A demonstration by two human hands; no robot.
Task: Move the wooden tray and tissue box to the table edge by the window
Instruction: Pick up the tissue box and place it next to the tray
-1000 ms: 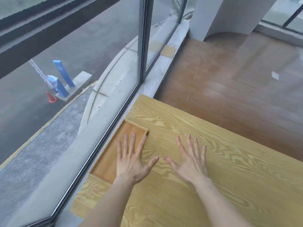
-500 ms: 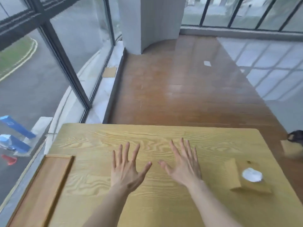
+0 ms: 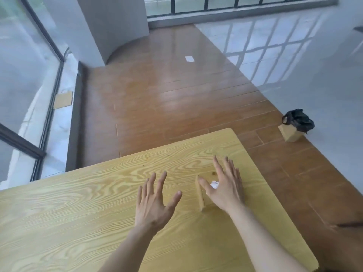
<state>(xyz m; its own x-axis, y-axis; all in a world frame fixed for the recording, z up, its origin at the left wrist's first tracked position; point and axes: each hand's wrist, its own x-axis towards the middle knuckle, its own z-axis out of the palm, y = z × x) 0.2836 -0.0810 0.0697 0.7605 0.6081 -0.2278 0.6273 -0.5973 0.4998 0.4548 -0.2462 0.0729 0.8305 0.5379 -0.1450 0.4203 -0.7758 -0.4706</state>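
Note:
A wooden tissue box (image 3: 200,194) stands on the right part of the light wooden table (image 3: 78,203), a white tissue (image 3: 214,184) poking out of its top. My right hand (image 3: 225,187) hovers spread over the box and covers most of its top; its fingers are apart and I cannot see a grip. My left hand (image 3: 155,201) is open, fingers spread, just left of the box and apart from it. The wooden tray is out of view.
The window wall (image 3: 29,95) runs along the left, past the table's left side. Brown floorboards (image 3: 157,95) lie beyond the table's far edge. A small box with a black bag (image 3: 295,124) sits on the floor at the right. A white pillar (image 3: 110,26) stands at the back.
My view swung right, away from the window; the tray left the frame. Both hands moved right across the table, and my right hand now lies over the tissue box.

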